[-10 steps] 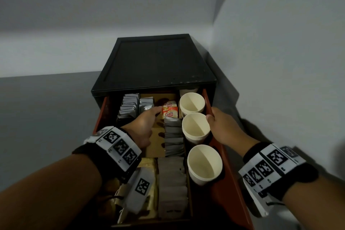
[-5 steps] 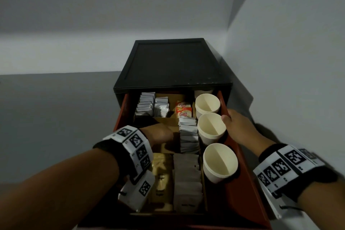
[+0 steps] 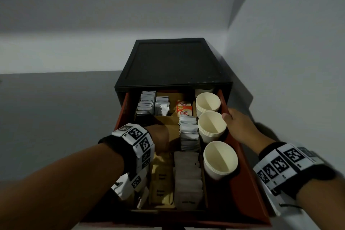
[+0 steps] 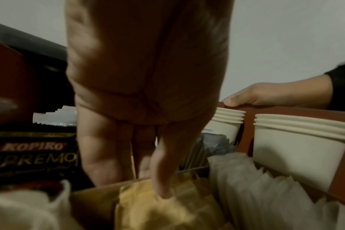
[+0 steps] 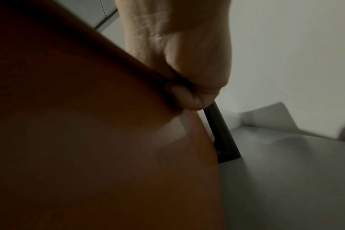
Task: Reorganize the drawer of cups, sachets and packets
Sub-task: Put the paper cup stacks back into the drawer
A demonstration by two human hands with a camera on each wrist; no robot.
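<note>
Red drawer (image 3: 240,170) holds paper cups (image 3: 211,129), sachets (image 3: 188,134), yellow packets (image 3: 161,179).

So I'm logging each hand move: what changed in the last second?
The left hand drew back from the orange creamer packet at the rear of the drawer toward the front; its fingers now dip into the yellow sachets. Whether it grips one is unclear. The right hand kept gripping the drawer's right wall. The cup stacks stayed put.
</note>
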